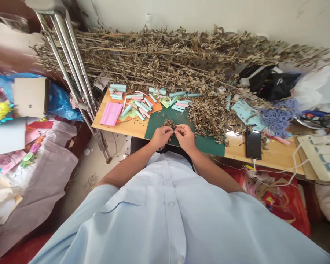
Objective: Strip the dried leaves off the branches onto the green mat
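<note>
At the front edge of a green mat (209, 147), my left hand (161, 136) and my right hand (185, 136) meet with fingertips pinched together. A small bit of dried leaves shows between them, partly hidden by the fingers. Just beyond my left fingers is a little clump of crumbled dried leaf (169, 122). Right of my right hand lies a loose heap of dried leaves (209, 119). Beyond the mat's left part are several rolled paper tubes (143, 106) in blue and pink, on orange and green sheets. A pink folded paper (110, 114) lies left of them.
Long bundles of dried stalks (154, 55) fill the back against the wall. Metal crutches (71, 62) lean at the left table corner. To the right are a phone (253, 144) on a cable, blue-purple cord (280, 115) and a white power strip (321, 156). A red bag (297, 209) sits below.
</note>
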A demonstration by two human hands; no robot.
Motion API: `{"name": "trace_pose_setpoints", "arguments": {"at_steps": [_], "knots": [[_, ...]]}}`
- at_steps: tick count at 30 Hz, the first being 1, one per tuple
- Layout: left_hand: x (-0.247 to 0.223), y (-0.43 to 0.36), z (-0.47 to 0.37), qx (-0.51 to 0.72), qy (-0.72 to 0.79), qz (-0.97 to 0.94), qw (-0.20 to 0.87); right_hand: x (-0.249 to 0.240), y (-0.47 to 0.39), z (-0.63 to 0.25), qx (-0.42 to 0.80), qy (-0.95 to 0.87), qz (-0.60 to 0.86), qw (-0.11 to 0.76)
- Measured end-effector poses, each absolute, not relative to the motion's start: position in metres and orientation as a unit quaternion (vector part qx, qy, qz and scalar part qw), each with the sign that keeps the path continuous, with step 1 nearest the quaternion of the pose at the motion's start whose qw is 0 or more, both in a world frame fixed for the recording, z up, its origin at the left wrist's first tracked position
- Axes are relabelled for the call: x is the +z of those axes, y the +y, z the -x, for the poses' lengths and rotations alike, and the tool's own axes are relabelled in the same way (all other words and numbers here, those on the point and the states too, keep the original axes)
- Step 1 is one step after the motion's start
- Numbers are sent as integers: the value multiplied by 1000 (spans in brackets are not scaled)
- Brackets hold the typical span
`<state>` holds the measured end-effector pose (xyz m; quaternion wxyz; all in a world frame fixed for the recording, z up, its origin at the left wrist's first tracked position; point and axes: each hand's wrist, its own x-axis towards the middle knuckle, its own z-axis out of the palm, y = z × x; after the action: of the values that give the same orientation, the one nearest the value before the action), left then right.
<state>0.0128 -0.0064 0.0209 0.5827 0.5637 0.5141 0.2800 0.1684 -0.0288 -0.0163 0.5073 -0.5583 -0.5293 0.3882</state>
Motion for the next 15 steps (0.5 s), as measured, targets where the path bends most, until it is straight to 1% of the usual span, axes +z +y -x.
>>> {"name": "trace_pose_setpoints", "arguments": {"at_steps": [8, 15], "knots": [[29, -7, -14, 276, 502, -620, 536, -16, -31, -167, 383, -528, 557, 514], [23, -6, -15, 291, 502, -591, 561, -22, -25, -170, 402, -463, 570, 546]]}}
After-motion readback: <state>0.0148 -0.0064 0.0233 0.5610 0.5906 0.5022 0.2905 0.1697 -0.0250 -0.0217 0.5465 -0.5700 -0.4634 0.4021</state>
